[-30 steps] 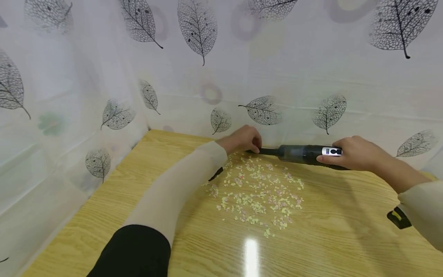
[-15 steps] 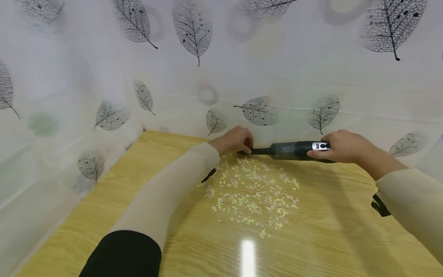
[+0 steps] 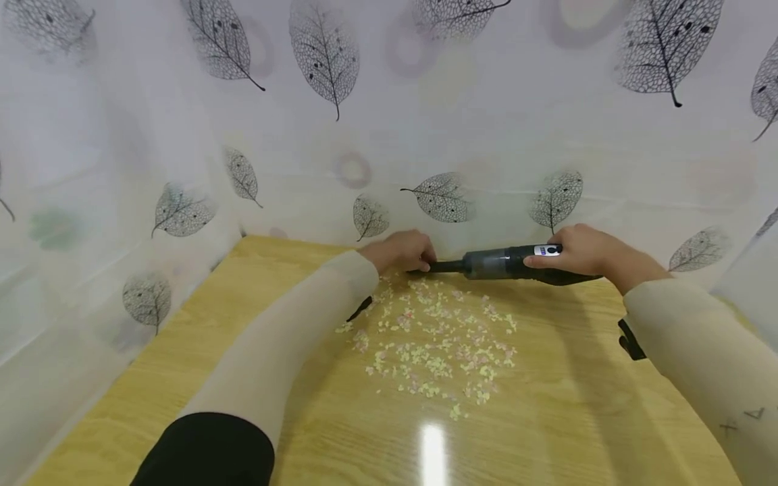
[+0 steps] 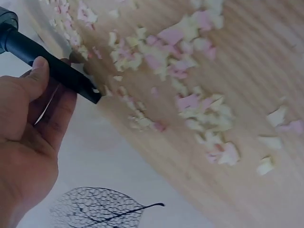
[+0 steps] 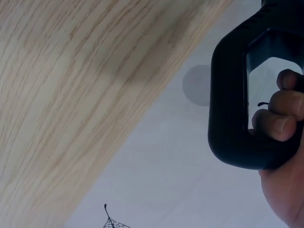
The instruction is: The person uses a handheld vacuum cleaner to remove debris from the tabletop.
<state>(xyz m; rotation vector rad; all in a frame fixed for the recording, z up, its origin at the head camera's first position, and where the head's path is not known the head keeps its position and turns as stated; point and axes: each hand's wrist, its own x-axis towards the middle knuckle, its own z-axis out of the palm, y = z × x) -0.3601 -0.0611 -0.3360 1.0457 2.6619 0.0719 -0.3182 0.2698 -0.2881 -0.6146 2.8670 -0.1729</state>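
A black handheld vacuum cleaner (image 3: pixel 495 264) lies level along the far edge of the table, its nozzle pointing left. My right hand (image 3: pixel 589 253) grips its handle near a lit display, and in the right wrist view its fingers curl through the black handle loop (image 5: pixel 225 99). My left hand (image 3: pixel 404 251) holds the narrow nozzle (image 4: pixel 61 76) between thumb and fingers, close to the tip. Small yellow and pink paper scraps (image 4: pixel 161 47) lie right by that tip in the left wrist view. More paper scraps (image 3: pixel 437 364) spread across the middle of the table, in front of the vacuum.
The wood-grain table (image 3: pixel 516 439) meets a white curtain (image 3: pixel 273 121) printed with dark leaves, behind and on the left. Both forearms wear light sleeves; the left sleeve (image 3: pixel 273 351) passes over the table left of the scraps.
The head view has turned slightly right. Both hands have shifted a little to the left together with the vacuum cleaner, keeping their holds. The spread of scraps looks much the same.
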